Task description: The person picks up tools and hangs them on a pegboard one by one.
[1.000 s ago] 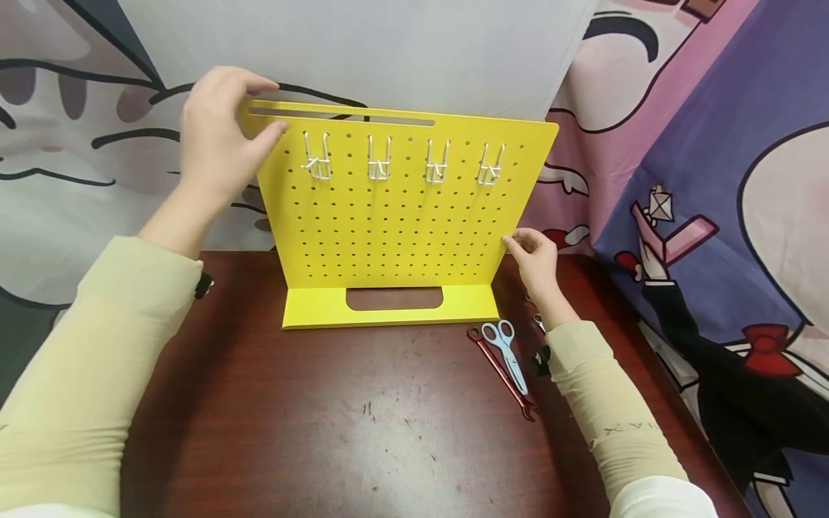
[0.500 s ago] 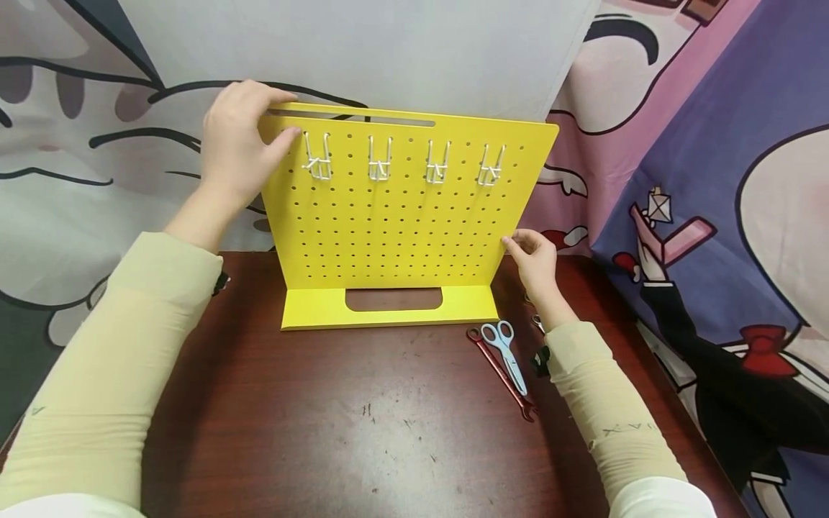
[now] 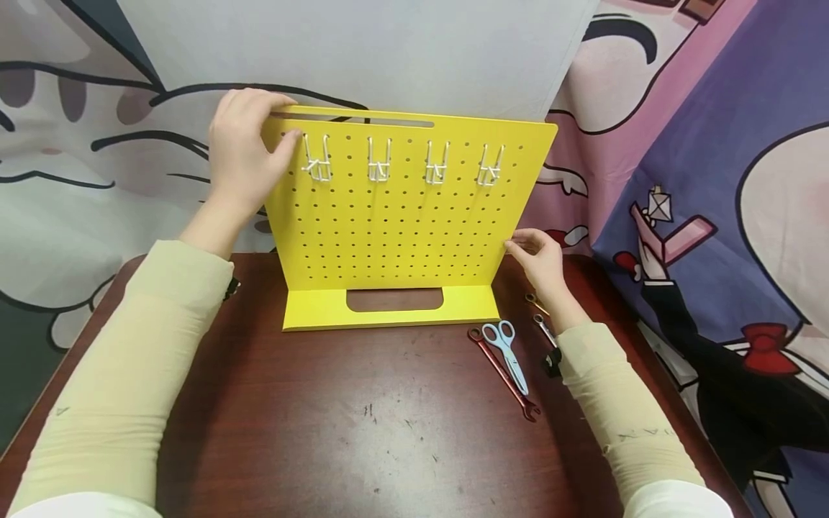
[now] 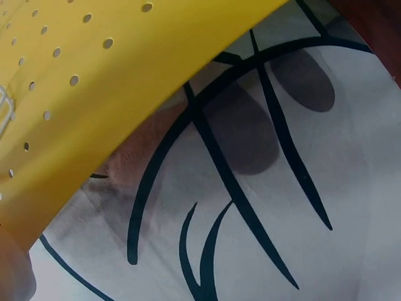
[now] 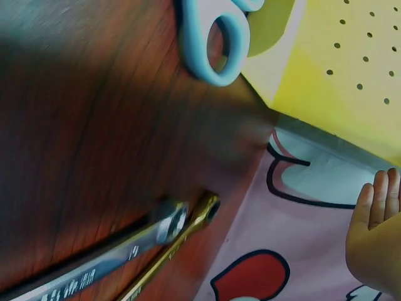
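Note:
A yellow pegboard (image 3: 401, 230) stands upright on its foot on the dark wooden table (image 3: 363, 432). Several white wire hooks (image 3: 378, 164) hang in a row near its top. My left hand (image 3: 246, 155) grips the top left corner, fingers over the top edge and thumb on the front. My right hand (image 3: 537, 259) pinches the right edge low down. The left wrist view shows the pegboard (image 4: 94, 81) edge against the printed cloth. In the right wrist view the right hand (image 5: 376, 238) is beside the pegboard (image 5: 338, 69).
Blue scissors (image 3: 508, 352) lie across a red wrench (image 3: 512, 385) right of the board's foot. A silver wrench (image 3: 544, 329) and a gold wrench (image 3: 536, 302) lie by my right forearm. Printed cloth (image 3: 97, 144) hangs behind the table. The table's right edge is near.
The board's top left corner has shifted to the right with my left hand on it. My right forearm has moved right a little, uncovering the silver and gold wrenches.

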### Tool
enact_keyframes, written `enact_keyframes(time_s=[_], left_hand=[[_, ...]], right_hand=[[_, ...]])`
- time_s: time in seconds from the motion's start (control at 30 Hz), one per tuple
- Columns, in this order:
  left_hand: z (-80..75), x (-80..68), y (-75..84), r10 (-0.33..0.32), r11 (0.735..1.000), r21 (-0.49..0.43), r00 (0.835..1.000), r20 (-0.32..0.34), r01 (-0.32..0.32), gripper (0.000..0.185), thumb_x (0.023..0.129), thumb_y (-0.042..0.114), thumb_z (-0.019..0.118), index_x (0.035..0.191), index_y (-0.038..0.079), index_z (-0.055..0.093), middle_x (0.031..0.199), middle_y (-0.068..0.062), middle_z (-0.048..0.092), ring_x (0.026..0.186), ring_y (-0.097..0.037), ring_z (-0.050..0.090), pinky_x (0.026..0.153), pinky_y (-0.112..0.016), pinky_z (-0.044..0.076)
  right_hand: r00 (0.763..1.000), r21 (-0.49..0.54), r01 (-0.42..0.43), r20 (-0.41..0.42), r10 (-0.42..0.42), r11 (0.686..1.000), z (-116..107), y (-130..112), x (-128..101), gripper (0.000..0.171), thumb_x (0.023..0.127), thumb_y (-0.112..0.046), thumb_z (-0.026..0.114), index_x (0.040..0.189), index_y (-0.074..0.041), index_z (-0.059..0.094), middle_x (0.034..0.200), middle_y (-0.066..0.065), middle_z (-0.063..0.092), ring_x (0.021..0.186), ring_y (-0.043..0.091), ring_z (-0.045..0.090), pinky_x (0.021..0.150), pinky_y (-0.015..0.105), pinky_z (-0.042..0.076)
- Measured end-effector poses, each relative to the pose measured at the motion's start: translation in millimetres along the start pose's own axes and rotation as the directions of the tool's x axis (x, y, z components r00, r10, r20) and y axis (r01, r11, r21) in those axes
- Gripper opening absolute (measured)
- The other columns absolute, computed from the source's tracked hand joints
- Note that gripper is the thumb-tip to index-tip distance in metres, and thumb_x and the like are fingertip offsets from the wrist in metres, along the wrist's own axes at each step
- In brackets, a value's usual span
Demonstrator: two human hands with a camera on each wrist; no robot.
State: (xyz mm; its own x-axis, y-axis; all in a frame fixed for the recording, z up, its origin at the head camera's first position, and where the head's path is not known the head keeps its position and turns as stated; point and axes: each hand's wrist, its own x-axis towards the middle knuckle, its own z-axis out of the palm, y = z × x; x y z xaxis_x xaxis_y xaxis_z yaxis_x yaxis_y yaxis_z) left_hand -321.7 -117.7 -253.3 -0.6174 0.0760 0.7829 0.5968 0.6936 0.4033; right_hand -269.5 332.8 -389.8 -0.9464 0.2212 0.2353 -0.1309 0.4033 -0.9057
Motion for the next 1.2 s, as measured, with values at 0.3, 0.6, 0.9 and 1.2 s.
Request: enact_keyframes(time_s=[0.3, 0.6, 0.9, 1.2], left_hand=[[-0.3, -0.5, -0.9, 0.025, 1.000, -0.004, 1.000, 0.005, -0.025, 0.029, 0.097, 0.009, 0.073, 0.125, 0.000, 0.073, 0.126, -0.018, 0.075, 0.119, -0.038, 0.061, 0.111, -0.044, 0.045], [0.1, -0.8, -2.5, 0.032, 0.999, -0.024, 0.999, -0.014, -0.032, 0.028, 0.097, 0.008, 0.073, 0.124, 0.001, 0.074, 0.125, -0.017, 0.075, 0.120, -0.037, 0.062, 0.114, -0.043, 0.045], [1.1, -0.8, -5.1, 0.043, 0.998, -0.040, 0.998, -0.040, -0.044, 0.029, 0.096, 0.007, 0.073, 0.124, 0.001, 0.074, 0.124, -0.016, 0.075, 0.123, -0.036, 0.062, 0.117, -0.040, 0.043], [3.9, -1.7, -7.9, 0.076, 0.996, -0.038, 0.996, -0.056, -0.078, 0.030, 0.096, 0.006, 0.071, 0.125, -0.002, 0.073, 0.124, -0.019, 0.075, 0.122, -0.037, 0.061, 0.115, -0.040, 0.044]], right_hand=[[0.997, -0.071, 0.025, 0.070, -0.020, 0.997, -30, -25, -27, 0.035, 0.098, -0.002, 0.071, 0.127, 0.016, 0.065, 0.090, -0.021, 0.068, 0.087, -0.008, 0.065, 0.080, 0.003, 0.051], [0.996, -0.153, 0.043, 0.079, -0.031, 0.987, -55, -13, -46, 0.032, 0.098, -0.003, 0.071, 0.123, 0.016, 0.068, 0.090, -0.023, 0.068, 0.084, -0.010, 0.064, 0.079, 0.001, 0.050], [0.996, -0.253, 0.036, 0.088, -0.014, 0.967, -74, 15, -54, 0.029, 0.096, 0.000, 0.072, 0.120, 0.016, 0.069, 0.095, -0.006, 0.074, 0.082, -0.011, 0.063, 0.077, 0.001, 0.050], [0.989, -0.417, 0.071, 0.150, -0.008, 0.906, -91, 65, -55, 0.023, 0.095, -0.006, 0.077, 0.114, 0.007, 0.074, 0.097, 0.019, 0.075, 0.075, -0.013, 0.059, 0.071, 0.002, 0.048]])
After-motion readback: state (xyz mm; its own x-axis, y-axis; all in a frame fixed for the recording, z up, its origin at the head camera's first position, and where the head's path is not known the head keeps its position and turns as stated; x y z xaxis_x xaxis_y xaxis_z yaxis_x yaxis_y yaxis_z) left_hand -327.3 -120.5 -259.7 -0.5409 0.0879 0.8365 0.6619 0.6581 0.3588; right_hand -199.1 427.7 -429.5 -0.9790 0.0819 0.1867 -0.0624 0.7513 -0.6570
